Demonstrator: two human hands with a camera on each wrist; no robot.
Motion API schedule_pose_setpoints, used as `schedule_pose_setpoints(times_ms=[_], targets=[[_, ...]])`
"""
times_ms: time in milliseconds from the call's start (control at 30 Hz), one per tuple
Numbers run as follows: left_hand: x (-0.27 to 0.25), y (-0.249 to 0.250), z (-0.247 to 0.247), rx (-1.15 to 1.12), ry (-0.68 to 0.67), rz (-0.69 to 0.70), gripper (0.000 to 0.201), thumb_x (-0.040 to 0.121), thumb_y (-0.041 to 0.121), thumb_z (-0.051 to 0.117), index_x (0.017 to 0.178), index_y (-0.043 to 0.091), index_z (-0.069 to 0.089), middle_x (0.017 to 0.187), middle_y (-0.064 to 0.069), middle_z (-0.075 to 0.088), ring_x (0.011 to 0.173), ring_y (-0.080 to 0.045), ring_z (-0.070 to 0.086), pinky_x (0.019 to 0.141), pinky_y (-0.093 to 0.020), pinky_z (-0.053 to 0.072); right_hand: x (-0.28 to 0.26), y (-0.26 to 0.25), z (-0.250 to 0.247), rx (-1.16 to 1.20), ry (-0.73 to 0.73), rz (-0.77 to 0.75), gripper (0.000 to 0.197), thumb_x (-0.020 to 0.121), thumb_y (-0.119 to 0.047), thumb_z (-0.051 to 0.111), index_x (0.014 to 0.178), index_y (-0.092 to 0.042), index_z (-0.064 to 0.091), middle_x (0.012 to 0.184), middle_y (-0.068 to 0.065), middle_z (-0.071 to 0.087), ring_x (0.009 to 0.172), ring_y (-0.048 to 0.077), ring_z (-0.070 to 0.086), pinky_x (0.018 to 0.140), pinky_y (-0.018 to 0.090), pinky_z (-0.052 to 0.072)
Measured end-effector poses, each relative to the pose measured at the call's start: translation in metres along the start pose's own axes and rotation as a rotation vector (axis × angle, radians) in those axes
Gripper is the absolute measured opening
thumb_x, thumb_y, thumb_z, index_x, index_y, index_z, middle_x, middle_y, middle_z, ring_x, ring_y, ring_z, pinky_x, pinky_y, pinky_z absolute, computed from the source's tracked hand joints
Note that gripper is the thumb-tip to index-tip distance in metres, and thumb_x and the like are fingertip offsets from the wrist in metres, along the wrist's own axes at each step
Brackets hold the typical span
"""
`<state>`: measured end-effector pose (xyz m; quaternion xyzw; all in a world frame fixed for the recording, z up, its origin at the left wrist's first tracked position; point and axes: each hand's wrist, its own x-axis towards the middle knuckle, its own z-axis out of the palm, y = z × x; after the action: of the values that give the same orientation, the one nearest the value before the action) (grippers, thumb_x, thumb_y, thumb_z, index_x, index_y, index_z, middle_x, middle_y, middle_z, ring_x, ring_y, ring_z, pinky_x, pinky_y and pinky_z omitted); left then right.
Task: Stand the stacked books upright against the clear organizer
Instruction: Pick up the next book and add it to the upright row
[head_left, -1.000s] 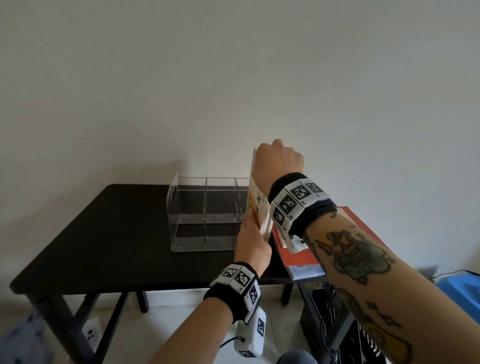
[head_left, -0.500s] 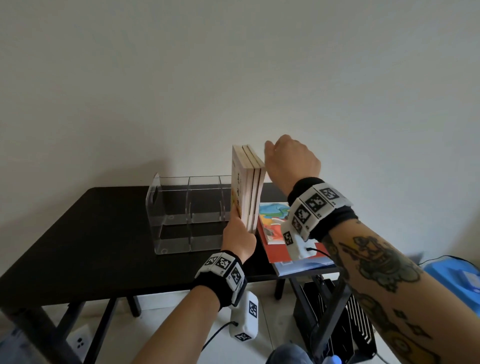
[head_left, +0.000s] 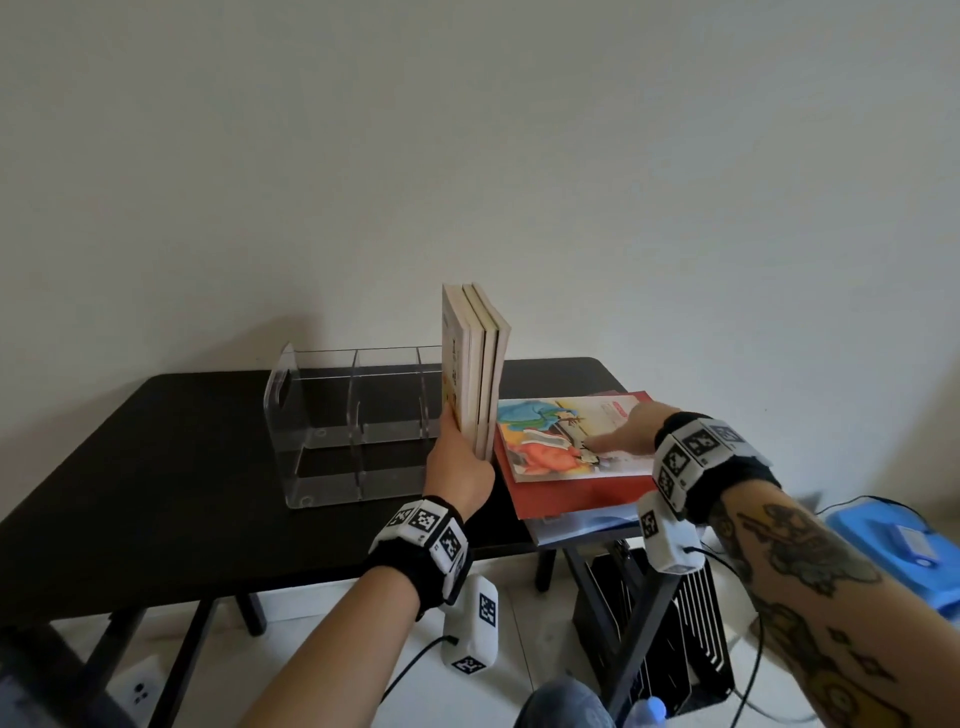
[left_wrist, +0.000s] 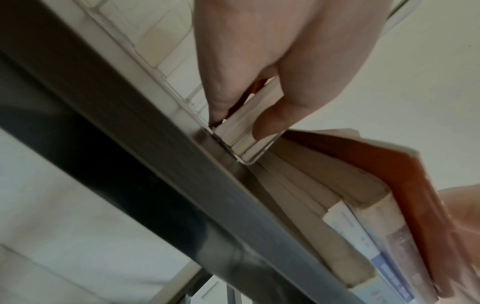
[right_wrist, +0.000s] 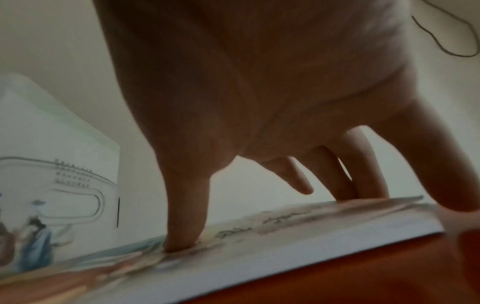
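Left hand (head_left: 457, 470) reaches forward, fingers clamped on the upright books (head_left: 475, 371) at the clear organizer's (head_left: 353, 431) right end. Right of those, right hand (head_left: 626, 434) palm-down, fingers apparently spread, touching the flat picture book (head_left: 550, 436).

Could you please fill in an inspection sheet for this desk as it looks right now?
Surface: black table.
Job's things: three upright books at the right end of the clear organizer; flat stack beside them, illustrated book on top.
Clutter: nothing seen.
Grippers: left hand grips the upright books' bottom; right hand rests fingertips on the stack.
Cables: wrist-unit leads.
Surroundings: plain wall, blue box, floor outlet.
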<state>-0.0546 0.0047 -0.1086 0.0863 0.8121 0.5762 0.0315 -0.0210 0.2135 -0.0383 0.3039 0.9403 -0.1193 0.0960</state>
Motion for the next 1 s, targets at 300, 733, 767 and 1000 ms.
schedule_pose_setpoints(times_ms=[300, 733, 767, 1000], targets=[[-0.003, 0.000, -0.002, 0.020, -0.022, 0.047, 0.076, 0.087, -0.003, 0.052, 0.153, 0.021, 0.023, 0.130, -0.008, 0.060, 0.116, -0.028, 0.061, 0.099, -0.036, 0.049, 0.008, 0.020, -0.005, 0.154, -0.019, 0.096, 0.073, 0.066, -0.047, 0.086, 0.119, -0.006, 0.057, 0.102, 0.006, 0.061, 0.095, 0.025, 0.056, 0.082, 0.033, 0.045], [-0.002, 0.000, -0.002, 0.034, -0.025, -0.034, 0.060, 0.087, 0.008, 0.057, 0.137, 0.012, 0.025, 0.115, -0.013, 0.062, 0.099, -0.030, 0.062, 0.086, -0.036, 0.048, -0.013, 0.017, -0.066, 0.620, 0.314, -0.054, 0.029, 0.085, -0.014, 0.068, 0.107, 0.004, 0.059, 0.092, 0.016, 0.066, 0.077, 0.028, 0.067, 0.058, 0.035, 0.056], [-0.002, 0.000, -0.002, 0.033, -0.014, -0.031, 0.058, 0.087, 0.009, 0.058, 0.136, 0.012, 0.028, 0.114, -0.013, 0.062, 0.099, -0.030, 0.062, 0.086, -0.037, 0.050, -0.020, 0.013, -0.074, 0.706, 0.380, -0.079, 0.034, 0.086, -0.013, 0.066, 0.113, 0.004, 0.054, 0.102, 0.018, 0.066, 0.083, 0.033, 0.067, 0.060, 0.038, 0.059], [-0.003, -0.004, -0.006, 0.078, -0.034, -0.008, 0.066, 0.087, 0.003, 0.057, 0.146, 0.023, 0.033, 0.120, -0.008, 0.062, 0.105, -0.027, 0.064, 0.090, -0.040, 0.056, -0.100, -0.040, -0.113, 1.052, 0.938, -0.450, 0.018, 0.094, -0.010, 0.042, 0.104, -0.012, 0.027, 0.094, -0.005, 0.053, 0.068, 0.006, 0.055, 0.043, 0.021, 0.052]])
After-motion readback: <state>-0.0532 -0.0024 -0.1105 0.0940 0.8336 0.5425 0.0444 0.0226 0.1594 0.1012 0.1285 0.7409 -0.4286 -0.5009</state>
